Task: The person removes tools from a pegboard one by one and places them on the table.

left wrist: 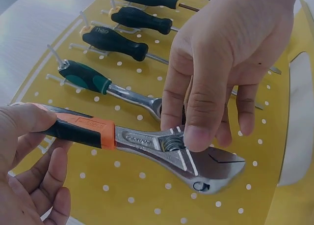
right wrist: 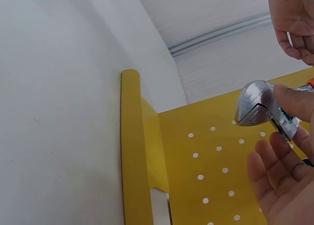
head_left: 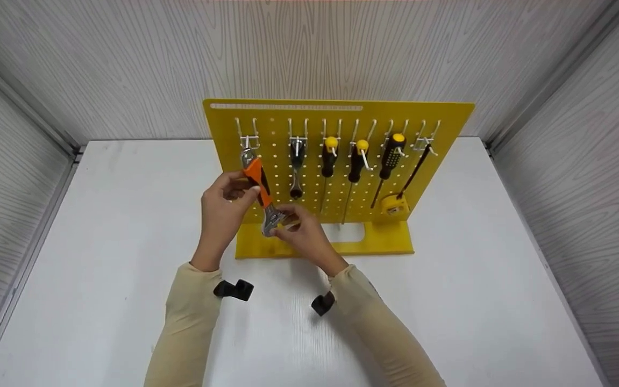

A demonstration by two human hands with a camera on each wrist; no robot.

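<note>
An adjustable wrench [head_left: 272, 217] with an orange and black handle hangs head down before the left end of a yellow pegboard [head_left: 457, 121]. Its handle end overlaps the leftmost hook [head_left: 250, 142] in the head view. My left hand [head_left: 222, 208] pinches the handle between thumb and fingers. Lower down, my right hand [head_left: 309, 236] holds the steel head, the thumb lying near the adjusting screw [left wrist: 172, 142]. The jaws of the wrench are closed together, as the left wrist view shows. In the right wrist view the wrench head [right wrist: 255, 103] stands out in front of the perforated panel.
Right of the wrench hang a ratchet-like tool with a dark green handle [head_left: 297, 156], several screwdrivers [head_left: 358, 166] with black and yellow handles, and a yellow tape measure [head_left: 394, 205] at the right. The board's base [head_left: 390, 242] rests on a white table [head_left: 481, 269].
</note>
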